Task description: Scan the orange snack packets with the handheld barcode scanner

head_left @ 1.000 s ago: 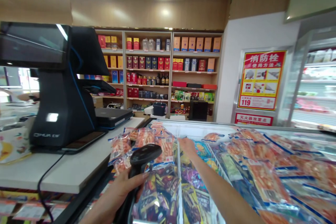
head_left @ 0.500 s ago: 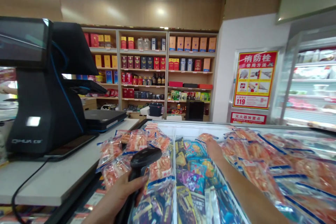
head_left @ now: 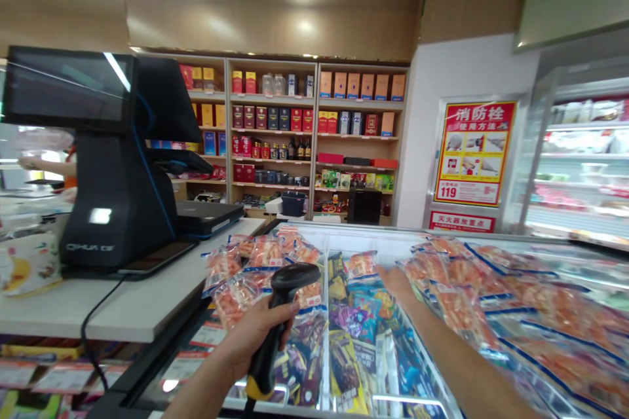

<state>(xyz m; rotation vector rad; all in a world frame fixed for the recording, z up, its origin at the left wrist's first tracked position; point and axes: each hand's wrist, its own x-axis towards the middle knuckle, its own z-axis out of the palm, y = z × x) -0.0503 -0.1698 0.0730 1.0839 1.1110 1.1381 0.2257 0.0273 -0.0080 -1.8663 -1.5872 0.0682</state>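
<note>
In my left hand (head_left: 246, 334) is a black handheld barcode scanner (head_left: 295, 275). My fingers wrap round its grip, and its head points right over the freezer. My right hand (head_left: 393, 281) reaches into the freezer and grips the right edge of a clear packet of orange-pink food (head_left: 362, 266) with blue trim; the fingertips are partly hidden. This packet is above colourful ice-cream wrappers (head_left: 356, 317) in a white basket. More such packets form a pile (head_left: 268, 252) left of the divider and a larger pile (head_left: 466, 275) on the right.
A black checkout terminal (head_left: 118, 203) stands on the white counter (head_left: 132, 317) at left, its cable hanging off the edge. Behind the freezer (head_left: 383, 242) are shelves of boxes (head_left: 270, 118). Another person's arm (head_left: 46, 163) shows at far left.
My right hand has moved the packet left, over the ice-cream wrappers. The scanner in my left hand has come up and right. The view has shifted a little left.
</note>
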